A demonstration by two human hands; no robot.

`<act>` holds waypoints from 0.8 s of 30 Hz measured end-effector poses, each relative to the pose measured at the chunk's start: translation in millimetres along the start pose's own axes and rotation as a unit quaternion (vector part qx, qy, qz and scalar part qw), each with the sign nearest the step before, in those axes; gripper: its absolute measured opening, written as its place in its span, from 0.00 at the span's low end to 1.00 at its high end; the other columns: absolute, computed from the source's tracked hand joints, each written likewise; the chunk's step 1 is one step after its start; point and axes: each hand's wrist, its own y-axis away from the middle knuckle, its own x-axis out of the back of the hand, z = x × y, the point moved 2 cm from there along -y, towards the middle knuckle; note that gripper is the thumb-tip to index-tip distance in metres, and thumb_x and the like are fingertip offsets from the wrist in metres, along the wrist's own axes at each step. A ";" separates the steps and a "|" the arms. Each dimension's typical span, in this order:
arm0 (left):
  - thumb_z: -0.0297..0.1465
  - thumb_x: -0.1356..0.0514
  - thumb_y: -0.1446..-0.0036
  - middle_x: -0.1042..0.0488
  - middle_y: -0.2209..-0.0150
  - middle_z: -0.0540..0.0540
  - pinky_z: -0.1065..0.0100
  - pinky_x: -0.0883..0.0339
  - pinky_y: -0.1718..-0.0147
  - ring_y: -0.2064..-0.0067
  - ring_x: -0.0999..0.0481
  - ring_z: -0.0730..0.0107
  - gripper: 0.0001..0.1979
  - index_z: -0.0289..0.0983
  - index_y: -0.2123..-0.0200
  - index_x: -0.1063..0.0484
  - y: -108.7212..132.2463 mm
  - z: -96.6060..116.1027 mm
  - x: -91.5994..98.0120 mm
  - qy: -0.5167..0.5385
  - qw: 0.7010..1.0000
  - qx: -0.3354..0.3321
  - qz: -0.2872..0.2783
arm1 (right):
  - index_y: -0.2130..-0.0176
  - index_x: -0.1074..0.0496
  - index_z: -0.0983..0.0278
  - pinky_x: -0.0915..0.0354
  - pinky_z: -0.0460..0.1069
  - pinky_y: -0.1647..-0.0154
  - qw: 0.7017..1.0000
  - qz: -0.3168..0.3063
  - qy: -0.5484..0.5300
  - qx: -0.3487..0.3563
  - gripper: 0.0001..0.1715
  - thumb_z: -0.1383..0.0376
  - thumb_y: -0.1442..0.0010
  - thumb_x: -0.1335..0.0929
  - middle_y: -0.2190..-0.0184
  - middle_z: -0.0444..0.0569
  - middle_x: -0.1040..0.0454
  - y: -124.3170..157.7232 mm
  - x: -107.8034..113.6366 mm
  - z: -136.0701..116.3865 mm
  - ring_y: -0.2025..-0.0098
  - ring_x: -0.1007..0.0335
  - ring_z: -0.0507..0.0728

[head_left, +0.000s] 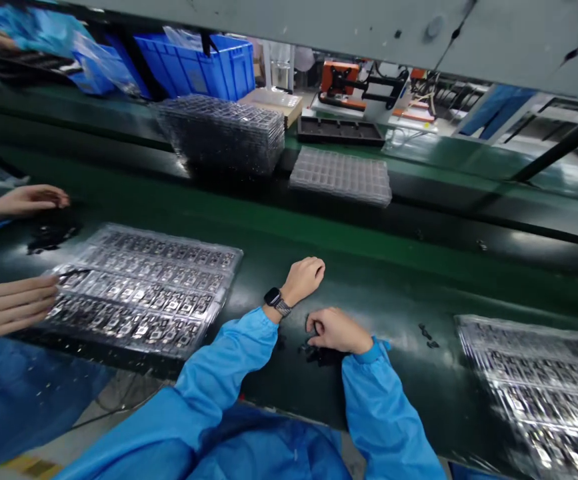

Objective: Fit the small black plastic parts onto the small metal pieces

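Observation:
My left hand [305, 279], with a black watch on the wrist, hovers over the green work surface [263, 280]. Its fingers are curled closed, and whatever they may hold is hidden. Closer to me, my right hand [339, 331] is bent down beside a small heap of black parts [321, 355]. Thumb and fingertips come together at that heap; anything between them is too small to make out. To the right lie a few more loose black pieces [427, 335]. A clear tray [221, 293] filled with rows of small metallic parts lies left of my arms.
Another filled tray [543, 373] lies at the right. Behind stand a tall stack of clear trays [229, 137], a lower tray stack [341, 175], a black tray [341, 131] and a blue bin [203, 67]. A co-worker's hands [11, 308] work at the left tray.

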 end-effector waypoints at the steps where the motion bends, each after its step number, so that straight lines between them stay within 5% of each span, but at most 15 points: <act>1: 0.26 0.47 0.32 0.20 0.62 0.43 0.65 0.32 0.56 0.58 0.22 0.63 0.10 0.37 0.61 0.24 -0.3 -0.7 -3.7 -0.008 1.000 -0.008 -0.001 | 0.66 0.23 0.62 0.48 0.46 0.70 1.000 -0.003 0.005 -0.002 0.13 0.71 0.52 0.21 0.79 0.36 0.31 -1.1 -1.4 -0.4 0.75 0.37 0.50; 4: 0.27 0.47 0.31 0.20 0.62 0.43 0.65 0.32 0.56 0.58 0.21 0.63 0.11 0.38 0.59 0.25 1.6 -4.2 -9.0 -0.024 1.000 -0.010 0.001 | 0.69 0.26 0.63 0.45 0.46 0.71 0.998 0.048 -0.040 -0.009 0.10 0.69 0.47 0.22 0.80 0.37 0.31 -3.3 -1.8 1.1 0.76 0.36 0.50; 6: 0.28 0.48 0.30 0.20 0.62 0.44 0.66 0.32 0.57 0.59 0.22 0.63 0.11 0.38 0.59 0.25 2.3 -4.9 -9.9 -0.033 0.999 -0.009 -0.012 | 0.68 0.27 0.62 0.39 0.47 0.69 0.981 0.176 -0.078 0.006 0.07 0.66 0.42 0.25 0.77 0.41 0.27 -3.9 0.2 -3.0 0.74 0.32 0.53; 8: 0.28 0.48 0.29 0.20 0.62 0.44 0.66 0.32 0.58 0.59 0.22 0.64 0.11 0.38 0.60 0.26 1.3 -2.6 -10.0 -0.039 0.998 -0.004 -0.040 | 0.60 0.26 0.62 0.32 0.52 0.58 0.943 0.317 -0.077 0.064 0.09 0.62 0.39 0.26 0.65 0.49 0.21 -4.4 -1.0 -15.3 0.62 0.25 0.59; 10: 0.29 0.48 0.29 0.21 0.62 0.44 0.66 0.33 0.60 0.59 0.22 0.64 0.11 0.38 0.59 0.26 -0.2 3.4 -10.6 -0.048 0.996 0.012 -0.073 | 0.48 0.28 0.62 0.33 0.59 0.43 0.912 0.383 -0.037 0.139 0.22 0.58 0.40 0.25 0.50 0.57 0.22 -6.9 -9.2 -32.7 0.45 0.28 0.65; 12: 0.29 0.49 0.29 0.21 0.60 0.43 0.66 0.32 0.62 0.58 0.22 0.63 0.11 0.38 0.56 0.26 -0.1 13.2 -12.7 -0.070 0.992 0.043 -0.097 | 0.39 0.33 0.62 0.41 0.65 0.34 0.901 0.391 0.014 0.187 0.31 0.58 0.38 0.26 0.41 0.60 0.27 -11.8 -21.2 -48.1 0.34 0.36 0.68; 15: 0.26 0.50 0.30 0.22 0.57 0.40 0.64 0.31 0.62 0.57 0.22 0.59 0.12 0.37 0.55 0.26 6.2 33.8 -19.3 -0.112 0.984 0.072 -0.115 | 0.36 0.37 0.63 0.46 0.69 0.31 0.892 0.404 0.064 0.194 0.33 0.59 0.36 0.29 0.37 0.63 0.30 -19.1 -36.0 -60.0 0.31 0.39 0.70; 19: 0.22 0.48 0.34 0.23 0.57 0.38 0.61 0.30 0.61 0.54 0.22 0.56 0.12 0.37 0.56 0.26 18.6 57.9 -28.7 -0.099 0.984 0.008 -0.148 | 0.43 0.29 0.62 0.33 0.66 0.41 0.908 0.367 0.087 0.183 0.22 0.58 0.34 0.31 0.55 0.58 0.19 -25.4 -46.3 -62.5 0.51 0.23 0.67; 24: 0.25 0.46 0.35 0.23 0.57 0.37 0.58 0.30 0.63 0.58 0.21 0.52 0.10 0.40 0.58 0.25 22.7 62.4 -27.7 -0.026 0.991 -0.002 -0.135 | 0.49 0.26 0.60 0.27 0.58 0.55 0.918 0.354 0.098 0.150 0.15 0.62 0.34 0.35 0.64 0.54 0.21 -25.9 -48.4 -57.4 0.61 0.23 0.63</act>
